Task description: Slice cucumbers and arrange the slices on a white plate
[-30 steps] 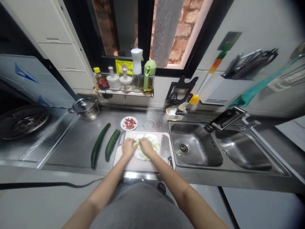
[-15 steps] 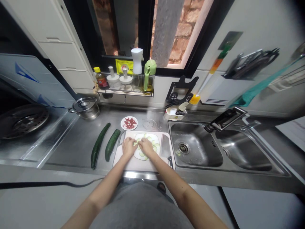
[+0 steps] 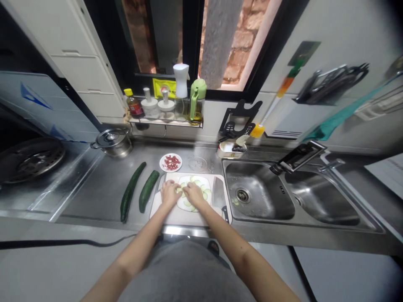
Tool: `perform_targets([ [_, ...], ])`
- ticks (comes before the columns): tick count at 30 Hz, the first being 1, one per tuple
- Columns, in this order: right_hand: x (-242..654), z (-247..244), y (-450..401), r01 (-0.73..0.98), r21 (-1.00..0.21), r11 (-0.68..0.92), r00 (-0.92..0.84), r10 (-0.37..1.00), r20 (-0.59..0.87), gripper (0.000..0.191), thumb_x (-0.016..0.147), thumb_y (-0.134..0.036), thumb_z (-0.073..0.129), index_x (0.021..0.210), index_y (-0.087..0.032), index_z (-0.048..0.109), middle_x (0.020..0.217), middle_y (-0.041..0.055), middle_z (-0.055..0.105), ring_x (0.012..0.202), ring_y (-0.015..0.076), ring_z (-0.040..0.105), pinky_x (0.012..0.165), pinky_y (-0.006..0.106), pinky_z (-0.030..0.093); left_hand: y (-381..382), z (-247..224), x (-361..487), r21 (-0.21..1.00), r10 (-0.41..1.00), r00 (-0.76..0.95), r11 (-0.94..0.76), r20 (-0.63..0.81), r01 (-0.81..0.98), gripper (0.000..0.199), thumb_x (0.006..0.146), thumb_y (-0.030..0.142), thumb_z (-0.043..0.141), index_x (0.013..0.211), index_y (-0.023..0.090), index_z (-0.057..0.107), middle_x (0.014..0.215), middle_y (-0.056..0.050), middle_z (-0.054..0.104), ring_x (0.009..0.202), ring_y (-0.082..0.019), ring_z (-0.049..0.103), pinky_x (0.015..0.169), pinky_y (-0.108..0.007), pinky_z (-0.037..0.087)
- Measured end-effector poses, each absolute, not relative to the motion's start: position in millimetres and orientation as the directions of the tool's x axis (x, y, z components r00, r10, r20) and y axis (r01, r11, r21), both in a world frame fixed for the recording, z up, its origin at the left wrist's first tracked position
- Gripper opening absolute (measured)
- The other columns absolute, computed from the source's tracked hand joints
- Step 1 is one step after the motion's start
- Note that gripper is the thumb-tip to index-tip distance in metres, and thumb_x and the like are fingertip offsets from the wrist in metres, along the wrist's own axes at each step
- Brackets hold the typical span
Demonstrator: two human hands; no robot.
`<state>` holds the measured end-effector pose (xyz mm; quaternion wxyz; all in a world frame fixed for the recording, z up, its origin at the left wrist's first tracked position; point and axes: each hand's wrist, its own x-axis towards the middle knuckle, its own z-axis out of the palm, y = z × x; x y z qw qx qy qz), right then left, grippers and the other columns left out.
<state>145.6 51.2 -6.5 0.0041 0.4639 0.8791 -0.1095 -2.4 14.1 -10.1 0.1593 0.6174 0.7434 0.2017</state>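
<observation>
Pale green cucumber slices [image 3: 205, 195] are laid in a ring on a white plate [image 3: 185, 209], which rests on a light cutting board [image 3: 173, 218]. Over the plate's left side, my left hand [image 3: 170, 193] is closed with its fingertips on a cucumber slice. Opposite it, my right hand [image 3: 193, 193] pinches at the same spot, the fingertips of both hands almost meeting. My fingers partly cover the slice. A knife [image 3: 219, 193] with a black handle lies along the board's right side.
Two whole cucumbers, a longer one [image 3: 132, 193] and a shorter one [image 3: 148, 192], lie left of the board. Behind it stands a small plate of chopped red pieces [image 3: 171, 162]. A lidded pot [image 3: 113, 142] is at back left; a double sink [image 3: 258, 214] is on the right.
</observation>
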Motion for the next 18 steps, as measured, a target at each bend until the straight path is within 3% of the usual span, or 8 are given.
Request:
perform_targets([
  [12,149,-7,51,0.821,-0.188,0.538,-0.564,0.816,-0.126,0.028,0.094,-0.029,0.042,0.095,-0.02,0.068,0.096,0.0077,0.059,0.091,0.0183,0.048,0.074,0.027,0.033,15,-10,0,0.495,0.982,-0.186,0.146,0.032,0.857,0.023,0.071,0.032,0.067,0.092,0.026,0.073,0.114,-0.008,0.054,0.112,-0.03,0.044,0.097,-0.044,0.035],
  [18,149,2,53,0.833,-0.207,0.514,-0.54,0.836,-0.098,0.029,0.095,-0.029,0.039,0.1,-0.023,0.067,0.095,0.0063,0.059,0.087,0.0179,0.049,0.072,0.027,0.032,8,-11,0,0.48,0.981,-0.147,0.068,0.128,0.875,0.019,0.076,0.033,0.063,0.091,0.024,0.072,0.112,-0.008,0.056,0.109,-0.028,0.044,0.095,-0.043,0.034],
])
